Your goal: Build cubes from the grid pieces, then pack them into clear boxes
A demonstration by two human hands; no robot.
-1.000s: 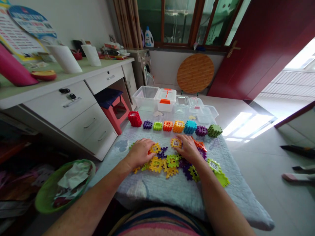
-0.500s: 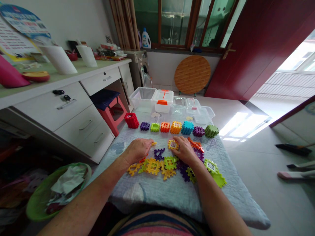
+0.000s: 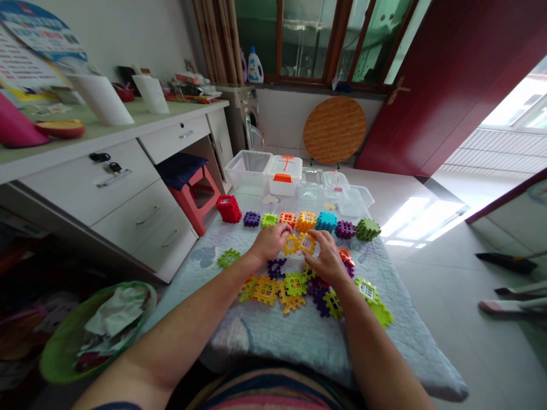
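Note:
Over the middle of the cloth-covered table, my left hand pinches a yellow square building tile. My right hand grips a yellow window tile with a white grid in it. The two tiles are side by side, edges close; I cannot tell whether they touch. Behind them runs a row of tile stacks, among them a red stack, a yellow stack and a blue stack. Loose yellow, green, purple and orange tiles, such as a yellow tile, lie nearer me.
Clear plastic bins and a lidded box with orange clips stand at the table's far end. To the left are a white desk, a pink stool and a green basket. A red door is at right.
My left hand has moved right and away from me with a yellow tile, up to the right hand's tile. A green tile now shows at left where the left arm was.

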